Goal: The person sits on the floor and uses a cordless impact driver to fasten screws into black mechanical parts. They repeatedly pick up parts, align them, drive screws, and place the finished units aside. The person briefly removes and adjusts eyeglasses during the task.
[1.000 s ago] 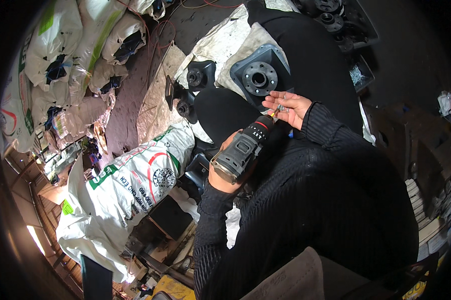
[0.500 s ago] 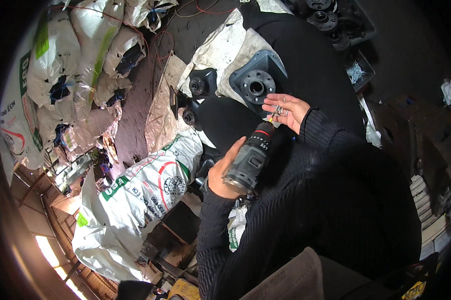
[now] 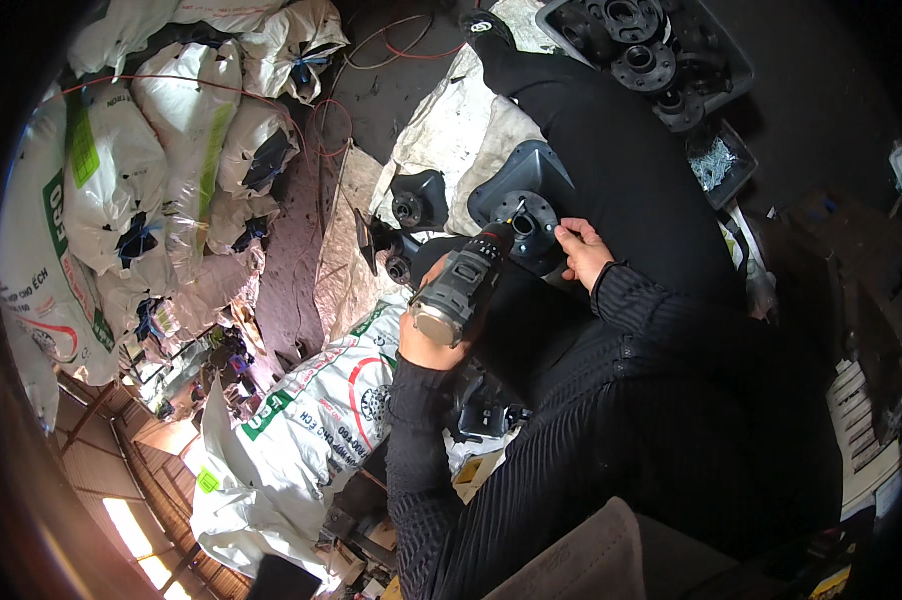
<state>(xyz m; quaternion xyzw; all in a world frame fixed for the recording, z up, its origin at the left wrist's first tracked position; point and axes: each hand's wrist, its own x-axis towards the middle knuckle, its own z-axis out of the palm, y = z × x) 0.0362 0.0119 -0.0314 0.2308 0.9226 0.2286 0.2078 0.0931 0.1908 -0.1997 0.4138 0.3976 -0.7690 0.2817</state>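
My left hand is wrapped round a dark cordless drill with a red ring near its chuck. The drill's tip meets the round flange of a black hub-like part with a square base, which rests by my legs. A bright screw or bit shows at the flange's upper left hole. Just right of the flange, my right hand is closed with thumb and forefinger pinched. Its curled fingers largely hide the small silver screws seen in them a moment earlier.
Similar black parts lie beside my leg and fill a dark crate at the upper right. A small bin of silver screws stands below that crate. Stuffed white sacks crowd the left, and another sack lies near my left arm.
The drill has moved up and left, from beside my right hand to the flange. My right hand has drawn its fingers in, and the screws that showed between them are mostly hidden.
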